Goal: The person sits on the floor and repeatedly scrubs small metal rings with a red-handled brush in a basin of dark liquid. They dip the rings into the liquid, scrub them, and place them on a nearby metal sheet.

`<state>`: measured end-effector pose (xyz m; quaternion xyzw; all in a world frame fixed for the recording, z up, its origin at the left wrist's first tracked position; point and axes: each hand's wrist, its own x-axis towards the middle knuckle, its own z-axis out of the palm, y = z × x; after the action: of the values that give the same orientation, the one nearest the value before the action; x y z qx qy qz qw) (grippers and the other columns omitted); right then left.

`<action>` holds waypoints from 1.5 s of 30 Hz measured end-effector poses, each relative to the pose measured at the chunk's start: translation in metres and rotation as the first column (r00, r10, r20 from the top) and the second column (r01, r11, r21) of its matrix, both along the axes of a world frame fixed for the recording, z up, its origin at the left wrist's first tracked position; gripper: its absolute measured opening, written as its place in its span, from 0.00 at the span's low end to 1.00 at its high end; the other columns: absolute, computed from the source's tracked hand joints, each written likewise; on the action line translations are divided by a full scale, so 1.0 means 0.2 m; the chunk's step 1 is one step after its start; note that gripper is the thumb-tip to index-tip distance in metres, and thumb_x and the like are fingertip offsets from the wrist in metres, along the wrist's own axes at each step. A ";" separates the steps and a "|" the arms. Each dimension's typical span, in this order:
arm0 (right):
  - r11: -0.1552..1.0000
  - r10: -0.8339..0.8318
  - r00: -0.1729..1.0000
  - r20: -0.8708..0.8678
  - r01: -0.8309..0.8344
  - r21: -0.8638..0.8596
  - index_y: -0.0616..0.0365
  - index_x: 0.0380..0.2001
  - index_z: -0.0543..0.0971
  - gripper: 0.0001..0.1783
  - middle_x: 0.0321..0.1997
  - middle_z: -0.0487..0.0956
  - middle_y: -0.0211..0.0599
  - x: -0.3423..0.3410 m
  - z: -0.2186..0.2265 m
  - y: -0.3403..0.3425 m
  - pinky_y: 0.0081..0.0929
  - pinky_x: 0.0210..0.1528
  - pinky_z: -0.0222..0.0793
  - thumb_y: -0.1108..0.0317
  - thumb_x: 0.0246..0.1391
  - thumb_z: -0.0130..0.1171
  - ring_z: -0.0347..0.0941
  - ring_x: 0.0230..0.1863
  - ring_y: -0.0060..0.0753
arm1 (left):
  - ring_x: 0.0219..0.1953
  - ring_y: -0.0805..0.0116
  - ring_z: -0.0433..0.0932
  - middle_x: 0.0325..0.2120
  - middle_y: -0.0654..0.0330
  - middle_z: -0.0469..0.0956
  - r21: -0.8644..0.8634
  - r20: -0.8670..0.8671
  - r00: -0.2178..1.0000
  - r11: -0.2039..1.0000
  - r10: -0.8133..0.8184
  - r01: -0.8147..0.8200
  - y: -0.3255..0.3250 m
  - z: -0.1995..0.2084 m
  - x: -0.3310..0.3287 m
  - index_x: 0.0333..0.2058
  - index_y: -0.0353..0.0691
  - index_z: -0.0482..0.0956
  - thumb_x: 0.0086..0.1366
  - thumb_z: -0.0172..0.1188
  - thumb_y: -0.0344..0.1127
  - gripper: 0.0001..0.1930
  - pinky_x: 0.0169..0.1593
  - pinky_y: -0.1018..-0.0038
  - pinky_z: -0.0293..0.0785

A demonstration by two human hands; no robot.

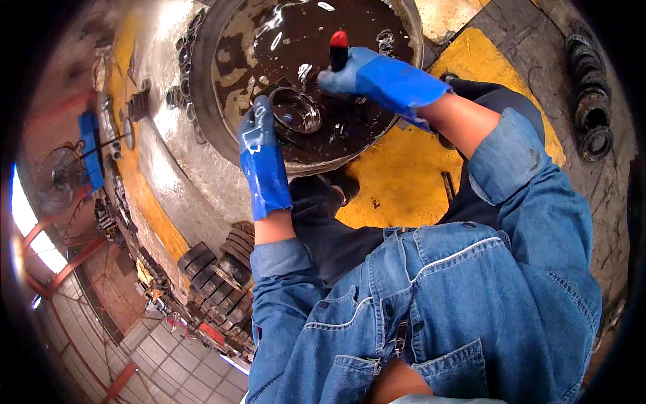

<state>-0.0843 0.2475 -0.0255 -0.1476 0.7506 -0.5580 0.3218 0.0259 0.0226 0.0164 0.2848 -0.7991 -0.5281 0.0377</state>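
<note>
A wide round tub point(204, 91) of dark, oily liquid stands in front of me. My left hand point(257, 131), in a blue rubber glove, grips the left edge of a dark metal ring point(316, 120), tilted at the liquid's surface near the tub's close side. In my right hand point(350, 71), gloved the same way, is a tool with a red-and-black handle point(338, 47). Its red end points away from me, above the fist. The tool's working end is hidden, so its kind does not show. My right fist is just right of the ring.
Small dark rings point(182, 94) lie along the tub's left side. Stacked round metal parts point(222, 283) are at lower left, near my left elbow. A row of dark rings point(592, 108) lies on the floor at far right. Below the tub is a yellow floor area point(397, 182); a fan point(59, 176) stands far left.
</note>
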 end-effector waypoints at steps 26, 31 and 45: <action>0.970 -0.230 0.970 -0.077 0.234 0.060 0.49 0.46 0.88 0.24 0.42 0.88 0.41 -0.16 -0.05 -0.03 0.35 0.52 0.76 0.42 0.61 0.63 0.84 0.44 0.41 | 0.50 0.67 0.84 0.47 0.52 0.87 -0.314 0.334 0.785 0.723 -0.522 0.615 0.08 0.12 -0.15 0.62 0.38 0.77 0.63 0.76 0.47 0.33 0.55 0.67 0.78; 0.973 -0.232 0.973 -0.019 0.232 -0.015 0.57 0.43 0.87 0.26 0.38 0.87 0.43 -0.16 -0.22 -0.06 0.36 0.49 0.75 0.44 0.58 0.65 0.82 0.42 0.37 | 0.33 0.47 0.87 0.38 0.54 0.87 -0.465 0.750 0.139 -0.367 -0.646 0.806 0.11 0.21 -0.29 0.68 0.58 0.70 0.61 0.71 0.44 0.36 0.36 0.55 0.82; 0.995 0.087 0.984 0.158 -0.093 0.030 0.64 0.37 0.85 0.25 0.32 0.84 0.45 0.06 -0.08 -0.07 0.37 0.41 0.71 0.50 0.50 0.68 0.77 0.34 0.38 | 0.42 0.56 0.86 0.41 0.53 0.83 -0.512 0.738 -0.145 -0.687 -0.659 0.515 -0.08 0.03 -0.19 0.64 0.61 0.75 0.65 0.60 0.34 0.28 0.33 0.63 0.80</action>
<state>-0.0728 0.2345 -0.0409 -0.1310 0.7258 -0.5384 0.4075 -0.0111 0.0058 0.0224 -0.5471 -0.8007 0.1659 -0.1790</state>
